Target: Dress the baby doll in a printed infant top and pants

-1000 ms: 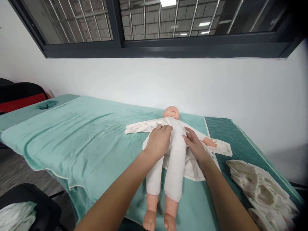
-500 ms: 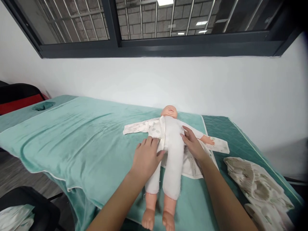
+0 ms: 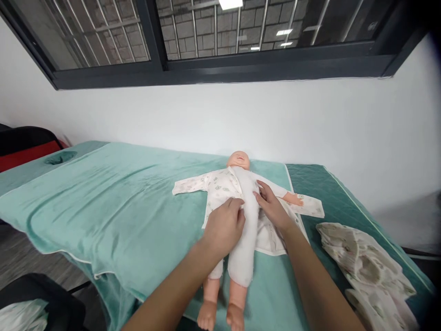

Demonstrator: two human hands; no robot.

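A baby doll [image 3: 248,202] with a white cloth body lies on its back, head toward the wall. Its printed white baby shirt [image 3: 220,187] is spread with both sleeves out; the left front panel lies over the doll's side and chest, while the right panel is folded out beneath it. My left hand [image 3: 225,225] is closed at the edge of that left panel over the belly, fingertips pinched on the fabric. Against the doll's other side, my right hand [image 3: 270,202] rests with its fingers apart. A small doll hand shows on the right sleeve.
A light green sheet [image 3: 113,197] covers the bed, with a darker green cover [image 3: 310,181] at right. Folded printed baby clothes [image 3: 365,262] lie near the right edge. A black chair [image 3: 44,289] holding pale cloth stands at lower left. A barred window [image 3: 220,32] is above.
My left hand has moved right and drawn the shirt's left panel across the doll's belly, its fingers now curled. The right hand stays at the doll's side. The view has shifted slightly.
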